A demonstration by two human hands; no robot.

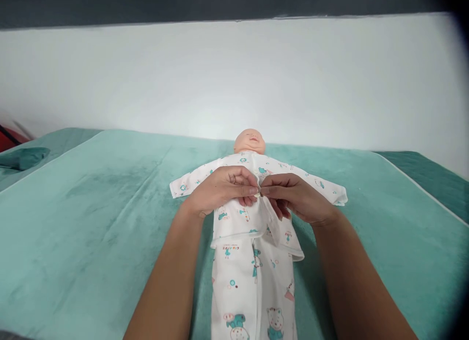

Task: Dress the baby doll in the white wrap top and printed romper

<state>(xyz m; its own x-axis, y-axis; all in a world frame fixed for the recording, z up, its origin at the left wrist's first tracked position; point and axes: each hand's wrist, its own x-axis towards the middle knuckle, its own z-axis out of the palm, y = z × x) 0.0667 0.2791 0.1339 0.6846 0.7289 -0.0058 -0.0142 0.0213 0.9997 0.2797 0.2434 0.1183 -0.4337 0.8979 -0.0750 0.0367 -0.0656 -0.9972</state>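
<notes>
White shirt (236, 226) on a doll (249, 141), laid out on green bedding (120, 203). From my screen, my left hand (223, 187) and right hand (302, 199) both pinch the shirt's front, probably keeping its edges together.

The bed-like surface is covered by a light green plush sheet (120, 232) with thin white edging, and beyond this edging a darker green quilted cover (421, 176) is visible at the right side. Directly on the sheet, near its middle, a baby doll (250, 140) lies on its back, dressed in a white printed jacket (234, 225) with both sleeves spread outward, and white printed trousers (234, 281) that extend past the lower border of the view. At the far left lies a dark green bundle (25, 158), partly cut off.
</notes>
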